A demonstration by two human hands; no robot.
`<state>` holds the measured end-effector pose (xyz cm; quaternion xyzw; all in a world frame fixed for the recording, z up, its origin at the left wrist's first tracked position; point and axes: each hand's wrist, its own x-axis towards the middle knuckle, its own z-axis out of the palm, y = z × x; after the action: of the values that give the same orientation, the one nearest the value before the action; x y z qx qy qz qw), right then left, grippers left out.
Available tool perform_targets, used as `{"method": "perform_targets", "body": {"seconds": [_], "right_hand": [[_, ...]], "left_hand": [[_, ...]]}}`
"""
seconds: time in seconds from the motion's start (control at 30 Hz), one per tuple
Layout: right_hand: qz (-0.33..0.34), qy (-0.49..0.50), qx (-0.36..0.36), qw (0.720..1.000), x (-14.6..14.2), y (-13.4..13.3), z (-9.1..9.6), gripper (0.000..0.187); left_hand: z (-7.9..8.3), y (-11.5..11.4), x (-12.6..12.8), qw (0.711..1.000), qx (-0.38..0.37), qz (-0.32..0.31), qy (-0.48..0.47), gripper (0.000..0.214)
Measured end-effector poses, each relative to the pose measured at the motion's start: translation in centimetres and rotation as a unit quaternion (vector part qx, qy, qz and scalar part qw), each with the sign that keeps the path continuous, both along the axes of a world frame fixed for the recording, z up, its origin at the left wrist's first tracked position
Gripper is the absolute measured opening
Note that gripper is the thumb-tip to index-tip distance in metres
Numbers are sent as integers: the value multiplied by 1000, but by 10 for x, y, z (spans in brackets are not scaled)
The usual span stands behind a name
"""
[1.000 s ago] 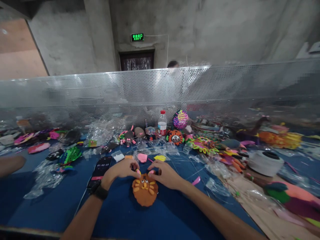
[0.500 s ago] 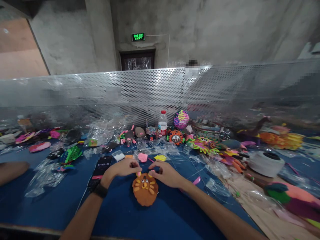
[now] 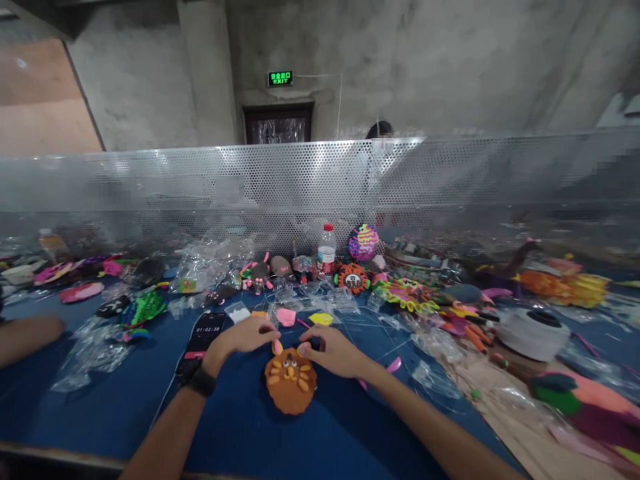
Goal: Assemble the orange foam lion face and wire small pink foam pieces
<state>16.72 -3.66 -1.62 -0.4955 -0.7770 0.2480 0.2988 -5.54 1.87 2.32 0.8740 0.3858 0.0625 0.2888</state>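
Note:
A brown felt animal face (image 3: 291, 380) with orange patches and two pink ears lies flat on the blue table (image 3: 250, 433). My left hand (image 3: 246, 336) rests at its top left, fingers curled and fingertips pressed on the left pink ear. My right hand (image 3: 334, 349) sits at its top right, fingers pinched at the right pink ear. A black watch is on my left wrist. A black phone (image 3: 202, 335) showing a timer lies just left of my left hand.
A water bottle (image 3: 326, 250), felt toys (image 3: 353, 277) and clear plastic bags (image 3: 205, 267) crowd the far side before a perforated metal screen (image 3: 310, 187). A white tape roll (image 3: 532, 325) and felt sheets lie right. Another person's arm (image 3: 27, 337) rests at left.
The view has tilted slightly, so everything sits a little lower. My fingers stay on the pink ears. The other person's arm at left reaches further in.

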Motion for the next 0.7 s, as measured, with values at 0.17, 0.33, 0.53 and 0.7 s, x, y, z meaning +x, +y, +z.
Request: {"method": "perform_targets", "body": {"seconds": [0.17,0.33,0.53,0.7], "right_hand": [[10,-27,23,999,-1,-5,2,15],[20,-6,-34,999,0,-6,3,10],[60,100,-121,986,-1,-5,0,17],[38,198,-120,972,-3,-2,-2,32]], "left_hand": [[0,-1,1,999,-43,-2,-10,38],[2,-3,3,997,-73,32,-9,37],[2,-2,2,989,-138,44,-11,63],[2,1,0,985,-168,25,-43,46]]}}
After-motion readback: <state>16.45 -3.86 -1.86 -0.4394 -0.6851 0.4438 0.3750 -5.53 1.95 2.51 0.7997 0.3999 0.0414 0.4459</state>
